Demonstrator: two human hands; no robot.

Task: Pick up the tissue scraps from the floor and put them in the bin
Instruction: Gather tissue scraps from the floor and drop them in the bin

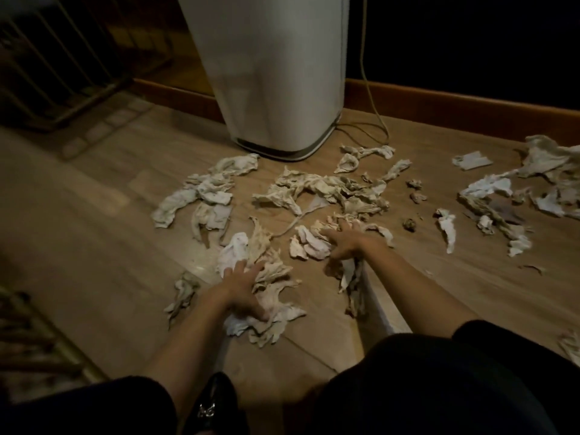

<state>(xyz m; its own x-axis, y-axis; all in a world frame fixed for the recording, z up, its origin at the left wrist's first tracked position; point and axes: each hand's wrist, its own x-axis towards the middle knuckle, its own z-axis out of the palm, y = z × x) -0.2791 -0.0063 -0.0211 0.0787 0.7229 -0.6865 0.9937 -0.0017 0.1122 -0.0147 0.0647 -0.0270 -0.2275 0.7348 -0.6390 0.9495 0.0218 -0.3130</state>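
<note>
Two bare hands reach down to a wooden floor [103, 246] littered with torn tissue scraps [323, 189]. The scraps are too many and too tangled to count one by one, but they fall into roughly five loose clusters: one toward the left [201, 199], one in the middle just in front of the bin, one under each hand, and a spread toward the right edge of the floor [514, 196]. A few small crumpled bits [416, 191] lie between the middle cluster and the right one, and a single scrap [183, 293] sits apart beside the left forearm.

The left hand [243, 287] lies palm down on a pile of scraps [270, 296], its fingers spread and pressing into the paper. The right hand [343, 243] rests on another pile [309, 244], fingers spread over it; whether any scrap is gripped underneath cannot be told.

One tall white bin [276, 73] stands at the far edge of the floor against a wooden skirting board [455, 105], close behind the middle cluster. One cable [370, 89] runs down the dark wall beside it and loops on the floor. A barred frame [62, 73] stands at the far left. The room is dim. One black shoe with a metal buckle [210, 403] shows at the near edge, between dark trouser legs.
</note>
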